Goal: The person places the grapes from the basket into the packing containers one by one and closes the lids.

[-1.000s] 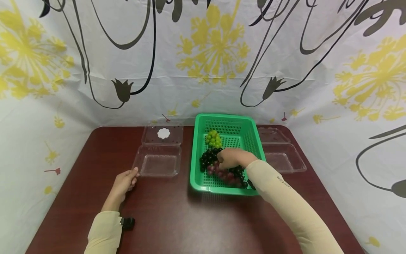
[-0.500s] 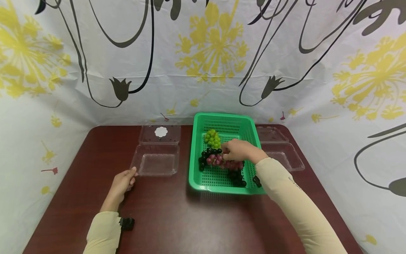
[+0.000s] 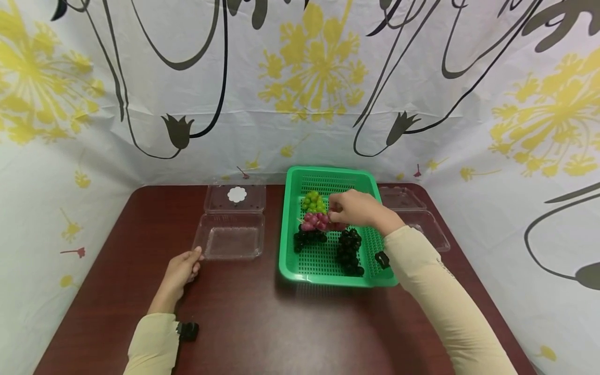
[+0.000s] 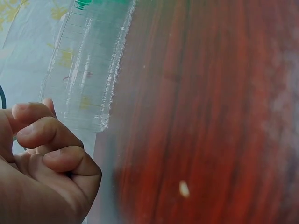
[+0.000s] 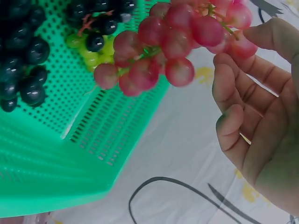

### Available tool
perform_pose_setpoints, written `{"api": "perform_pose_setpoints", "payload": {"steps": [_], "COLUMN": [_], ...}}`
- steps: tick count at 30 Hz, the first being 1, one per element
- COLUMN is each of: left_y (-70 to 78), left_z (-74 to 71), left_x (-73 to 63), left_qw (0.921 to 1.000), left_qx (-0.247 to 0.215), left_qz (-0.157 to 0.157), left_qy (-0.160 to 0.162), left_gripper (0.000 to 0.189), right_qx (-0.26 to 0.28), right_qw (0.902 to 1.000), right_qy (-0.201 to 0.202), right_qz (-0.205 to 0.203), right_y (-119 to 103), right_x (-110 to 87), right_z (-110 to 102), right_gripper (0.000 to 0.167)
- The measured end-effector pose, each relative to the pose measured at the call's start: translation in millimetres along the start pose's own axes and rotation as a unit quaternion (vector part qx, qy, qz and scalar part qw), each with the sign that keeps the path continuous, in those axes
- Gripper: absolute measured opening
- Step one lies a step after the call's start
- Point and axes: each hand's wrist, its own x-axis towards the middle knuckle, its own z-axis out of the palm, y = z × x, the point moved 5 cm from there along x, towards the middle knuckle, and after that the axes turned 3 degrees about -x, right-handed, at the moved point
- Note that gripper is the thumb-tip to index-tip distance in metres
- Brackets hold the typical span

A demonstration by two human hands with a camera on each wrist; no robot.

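Over the green basket (image 3: pixel 287 250), my right hand (image 3: pixel 358 210) pinches a bunch of red grapes (image 3: pixel 315 222) between thumb and fingertips. The right wrist view shows the red grapes (image 5: pixel 175 42) hanging beside the fingers, raised above the basket floor. Inside the basket lie green grapes (image 3: pixel 313 201) at the back and two bunches of black grapes, one at left (image 3: pixel 307 239) and one at right (image 3: pixel 349 252). At the near left corner of a lidded clear plastic box (image 3: pixel 234 242), my left hand (image 3: pixel 180 271) pinches the rim, its other fingers curled in the left wrist view.
A second clear plastic box (image 3: pixel 428 229) stands right of the basket, partly behind the right arm. Both box lids lie folded back toward the patterned cloth (image 3: pixel 281 94) at the rear. The dark red table (image 3: pixel 262 323) extends in front.
My right hand has lifted the red grapes up and back from among the black bunches, uncovering the basket floor between them. My left hand stays at the box corner.
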Motion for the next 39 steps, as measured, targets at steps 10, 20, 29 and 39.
{"api": "perform_pose_setpoints", "payload": {"steps": [10, 20, 29, 39], "left_y": [-1.2, -1.2, 0.5, -6.3], "left_z": [0.0, 0.5, 1.1, -3.0], "left_x": [1.8, 4.7, 2.9, -5.2], "left_qw": [0.9998, 0.9998, 0.9999, 0.9994], "left_qx": [0.018, 0.01, 0.01, 0.034], "left_qz": [-0.007, -0.019, -0.01, -0.006], "left_qy": [-0.011, -0.002, 0.003, 0.004], "left_gripper": [0.05, 0.049, 0.047, 0.055], "right_qx": [0.016, 0.041, 0.057, 0.046], "right_qw": [0.9969, 0.9925, 0.9911, 0.9922], "right_qy": [0.075, 0.114, 0.12, 0.116], "right_qz": [0.017, 0.014, 0.005, 0.004], "right_y": [-16, -43, -79, -114], "right_x": [5.9, 22.7, 49.7, 80.3], "right_z": [-12, -21, -24, -10], "right_gripper": [0.014, 0.019, 0.024, 0.029]}}
